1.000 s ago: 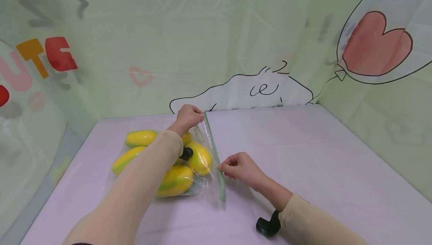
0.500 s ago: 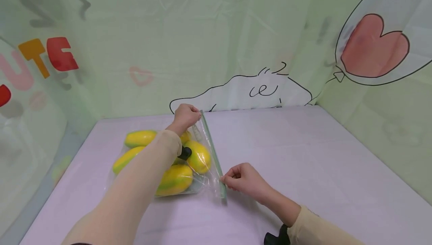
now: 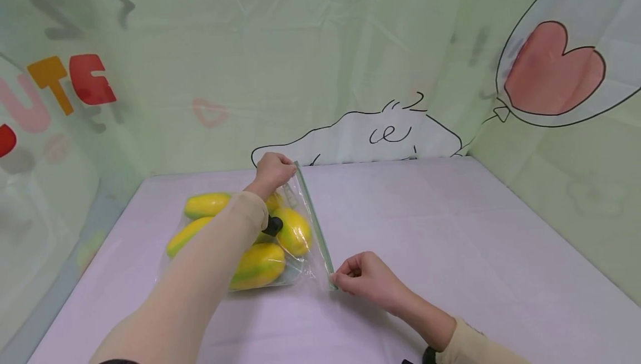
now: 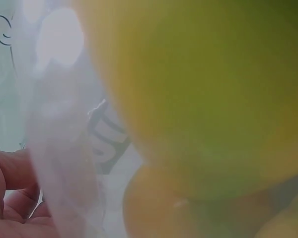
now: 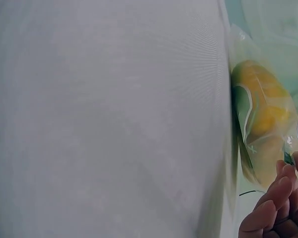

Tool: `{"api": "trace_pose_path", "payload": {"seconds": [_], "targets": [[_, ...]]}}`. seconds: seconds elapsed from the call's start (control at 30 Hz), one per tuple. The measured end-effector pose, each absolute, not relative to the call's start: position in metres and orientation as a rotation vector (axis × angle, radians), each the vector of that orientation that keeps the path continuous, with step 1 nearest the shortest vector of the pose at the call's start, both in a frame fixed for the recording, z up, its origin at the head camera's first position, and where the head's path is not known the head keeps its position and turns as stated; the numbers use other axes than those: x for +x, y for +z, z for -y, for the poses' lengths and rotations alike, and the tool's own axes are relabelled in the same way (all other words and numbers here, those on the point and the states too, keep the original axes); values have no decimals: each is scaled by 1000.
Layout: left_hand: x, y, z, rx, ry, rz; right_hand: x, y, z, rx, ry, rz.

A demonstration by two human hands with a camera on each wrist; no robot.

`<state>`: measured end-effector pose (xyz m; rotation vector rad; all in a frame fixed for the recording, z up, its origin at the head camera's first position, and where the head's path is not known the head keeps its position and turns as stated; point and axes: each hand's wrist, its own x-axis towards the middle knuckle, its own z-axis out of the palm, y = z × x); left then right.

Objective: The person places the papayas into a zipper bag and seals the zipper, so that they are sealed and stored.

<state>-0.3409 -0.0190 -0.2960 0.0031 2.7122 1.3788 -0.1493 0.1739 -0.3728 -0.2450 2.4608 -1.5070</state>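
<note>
A clear zip bag lies on the table with several yellow-and-green, mango-like fruits inside. Its green zip strip runs along the right-hand side. At the far end of that strip, my left hand holds the bag's corner; the left forearm hides some of the fruit. My right hand pinches the near end of the strip between thumb and forefinger. Blurred fruit behind plastic fills most of the left wrist view. In the right wrist view, curled fingers meet the bag's edge.
A pale lilac cloth covers the table. Printed fabric walls enclose its back and both sides. Black wrist cameras sit on the arms, the left one just over the fruit.
My right hand has slid along the zip strip toward me, from partway along to its near end. The left hand has shifted slightly left, still holding the far corner.
</note>
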Motion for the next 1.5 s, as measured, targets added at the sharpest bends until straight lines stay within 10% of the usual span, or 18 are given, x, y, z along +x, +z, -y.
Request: {"api": "trace_pose_path", "payload": {"seconds": [0.8,1.5], "targets": [[-345,-295,37,39,1286,-2688,-160,-370,-175,-274,-1405,-2435],[-345,-269,117,323,450,-2734,-301,-329,-191,-249,-1257,-2603]]}}
